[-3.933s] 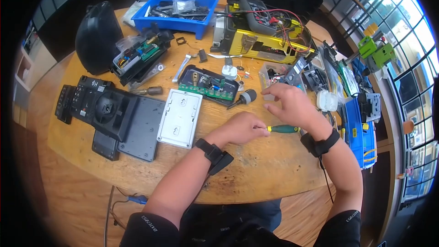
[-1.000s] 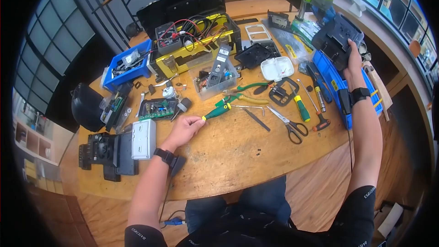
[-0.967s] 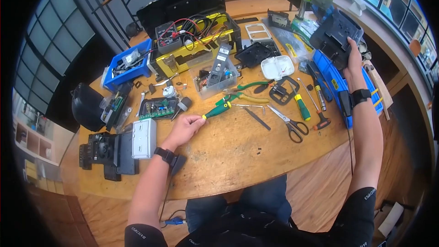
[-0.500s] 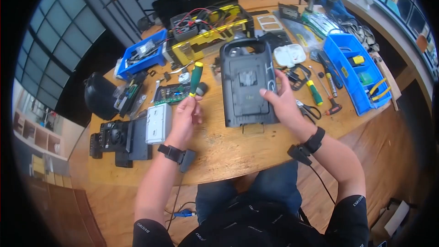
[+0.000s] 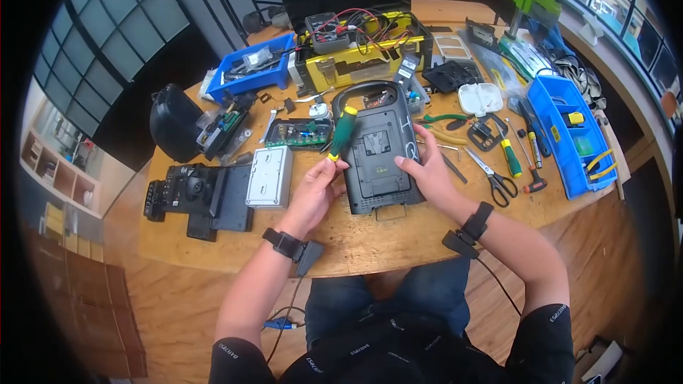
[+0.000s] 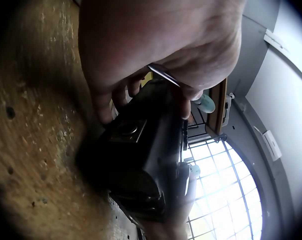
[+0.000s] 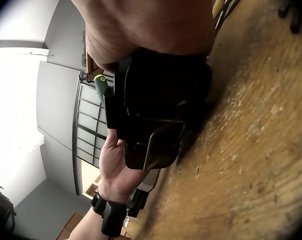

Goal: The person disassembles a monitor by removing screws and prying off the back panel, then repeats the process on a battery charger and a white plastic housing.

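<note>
A black plastic device housing (image 5: 377, 171) with a built-in carry handle stands over the front middle of the table, a mounting plate on its facing side and a wire bail at its lower end. My right hand (image 5: 435, 176) grips its right edge, thumb on the facing side. At its left edge, my left hand (image 5: 313, 195) pinches a green and yellow screwdriver (image 5: 345, 131), handle pointing up across the housing. In the left wrist view, the screwdriver's shaft (image 6: 163, 75) passes under the palm, and other fingers (image 6: 103, 107) lie along the housing's side.
Left lie a white panel (image 5: 269, 178), black device parts (image 5: 192, 195) and a circuit board in a tray (image 5: 302, 134). Right are scissors (image 5: 494, 178), another screwdriver (image 5: 511, 158) and a blue bin (image 5: 551, 135). A yellow toolbox (image 5: 356, 67) stands behind.
My right hand has brought the housing from above the blue bin to the middle. My left hand has tipped the screwdriver upright and come to the housing's left edge. The head view has shifted.
</note>
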`<act>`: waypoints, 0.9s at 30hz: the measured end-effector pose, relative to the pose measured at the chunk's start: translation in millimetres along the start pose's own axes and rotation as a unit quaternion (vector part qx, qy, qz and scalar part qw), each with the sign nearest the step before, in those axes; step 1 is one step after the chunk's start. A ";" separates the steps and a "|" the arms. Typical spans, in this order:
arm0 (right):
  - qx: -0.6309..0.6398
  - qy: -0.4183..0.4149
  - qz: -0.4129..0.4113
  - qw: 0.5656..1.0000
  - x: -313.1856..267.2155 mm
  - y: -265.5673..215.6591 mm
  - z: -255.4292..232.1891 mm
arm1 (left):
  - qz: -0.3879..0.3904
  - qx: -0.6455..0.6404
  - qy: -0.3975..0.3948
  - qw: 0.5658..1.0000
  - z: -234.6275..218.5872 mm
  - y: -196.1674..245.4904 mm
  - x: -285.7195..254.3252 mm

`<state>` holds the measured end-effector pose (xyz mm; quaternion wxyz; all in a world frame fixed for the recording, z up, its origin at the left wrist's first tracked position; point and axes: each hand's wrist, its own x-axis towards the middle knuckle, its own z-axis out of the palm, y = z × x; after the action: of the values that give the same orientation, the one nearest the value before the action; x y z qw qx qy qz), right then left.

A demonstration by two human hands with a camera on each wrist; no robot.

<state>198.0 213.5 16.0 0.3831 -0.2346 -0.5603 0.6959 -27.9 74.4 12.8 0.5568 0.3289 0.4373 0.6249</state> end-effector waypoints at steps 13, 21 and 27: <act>-0.020 0.004 0.075 0.997 11.7 -5.1 -7.9 | 0.005 0.061 0.049 0.997 0.5 -1.6 8.4; -0.065 -0.011 0.098 0.993 12.6 -23.3 -1.0 | -0.028 0.103 0.052 0.993 -4.4 1.1 9.0; -0.082 -0.018 0.099 0.992 15.0 -18.1 -3.4 | -0.036 0.078 0.044 0.995 -8.3 -0.1 9.6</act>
<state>196.6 228.8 34.0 0.2813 -0.3071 -0.5962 0.6864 -36.8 82.3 8.6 0.5314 0.3276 0.5208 0.5823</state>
